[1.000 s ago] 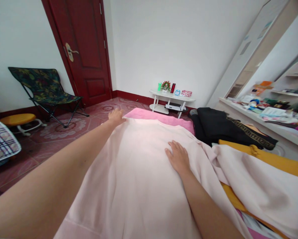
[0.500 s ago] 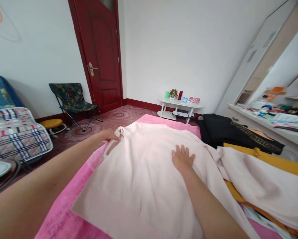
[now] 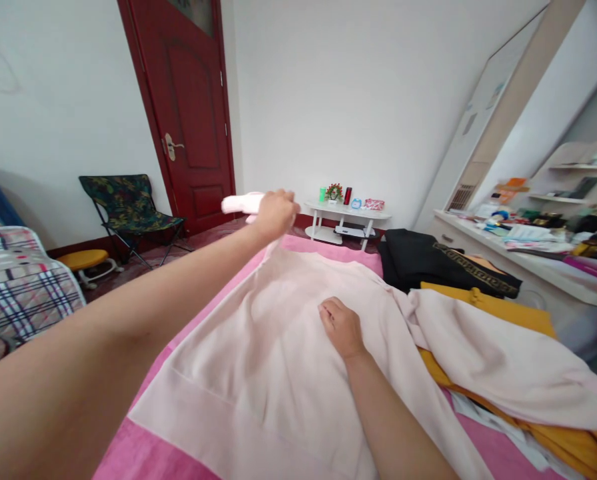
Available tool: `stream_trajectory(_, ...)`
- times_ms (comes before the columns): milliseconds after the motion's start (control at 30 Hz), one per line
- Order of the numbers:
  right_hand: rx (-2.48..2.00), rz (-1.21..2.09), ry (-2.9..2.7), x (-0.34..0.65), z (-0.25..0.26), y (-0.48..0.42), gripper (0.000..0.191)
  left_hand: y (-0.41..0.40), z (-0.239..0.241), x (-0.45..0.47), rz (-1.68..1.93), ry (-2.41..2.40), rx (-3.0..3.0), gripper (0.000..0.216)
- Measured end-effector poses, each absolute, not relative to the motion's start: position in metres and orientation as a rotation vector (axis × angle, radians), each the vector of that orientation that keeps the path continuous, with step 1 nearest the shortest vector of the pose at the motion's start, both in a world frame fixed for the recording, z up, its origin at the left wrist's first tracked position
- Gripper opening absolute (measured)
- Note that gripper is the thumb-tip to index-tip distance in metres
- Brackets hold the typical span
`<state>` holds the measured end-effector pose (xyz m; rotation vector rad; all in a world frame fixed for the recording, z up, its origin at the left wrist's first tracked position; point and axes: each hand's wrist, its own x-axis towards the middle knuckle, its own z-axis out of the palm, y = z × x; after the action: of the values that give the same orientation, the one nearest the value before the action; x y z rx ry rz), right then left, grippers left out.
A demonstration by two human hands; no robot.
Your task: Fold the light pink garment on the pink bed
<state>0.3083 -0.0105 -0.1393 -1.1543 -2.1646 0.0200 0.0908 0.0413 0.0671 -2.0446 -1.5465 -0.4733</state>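
A pale pink garment (image 3: 258,373) lies spread on the bright pink sheet (image 3: 128,460) of a bed. My left hand (image 3: 274,213) is closed on the garment's far edge and holds it lifted above the bed, a fold sticking out to the left of my fist. My right hand (image 3: 341,327) rests on the middle of the garment with its fingers curled under, pressing the cloth down.
A black garment with gold trim (image 3: 443,267) and a yellow cloth (image 3: 508,313) lie on the bed's right side. A small white table (image 3: 346,220), a dark red door (image 3: 183,113), a folding chair (image 3: 126,207) and a cluttered shelf (image 3: 528,247) surround the bed.
My left hand gripped the garment's far edge and raised it off the bed toward the middle. My right hand slid slightly nearer and curled its fingers.
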Motion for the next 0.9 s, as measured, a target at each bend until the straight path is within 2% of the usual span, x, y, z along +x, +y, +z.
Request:
stream_trajectory(100, -1.018, 0.02, -2.328, 0.304, -0.137, -0.018, 0.026, 0.0, 0.031, 0.143, -0.351, -0.949, -2.476, 0.037)
stream_trajectory(200, -0.922, -0.022, -2.428, 0.3, -0.136, -0.023, 0.02, -0.043, -0.016, 0.148, -0.278, -0.779, -2.688, 0.036)
stream_trajectory(367, -0.915, 0.043, -2.407, 0.296, -0.136, -0.022, 0.025, -0.076, -0.066, 0.078, -0.344, -1.508, -2.491, 0.052)
stream_trajectory(533, -1.284, 0.009, -2.143, 0.288, -0.141, -0.015, 0.028, -0.093, -0.086, 0.014, -0.142, -2.199, -2.249, 0.066)
stream_trajectory(667, -1.371, -0.152, -2.138, 0.287, -0.136, -0.002, 0.033, -0.116, -0.095, -0.004, 0.066, -2.429, -2.147, 0.063)
stream_trajectory(767, -1.425, -0.188, -2.113, 0.292, -0.125, 0.026, 0.029, -0.129, -0.096, -0.009, 0.061, -2.486, -2.134, 0.057)
stream_trajectory(900, -1.733, -0.165, -2.102, 0.306, -0.113, 0.079, 0.033, -0.142, -0.094, -0.015, -0.009, -2.518, -2.192, 0.041)
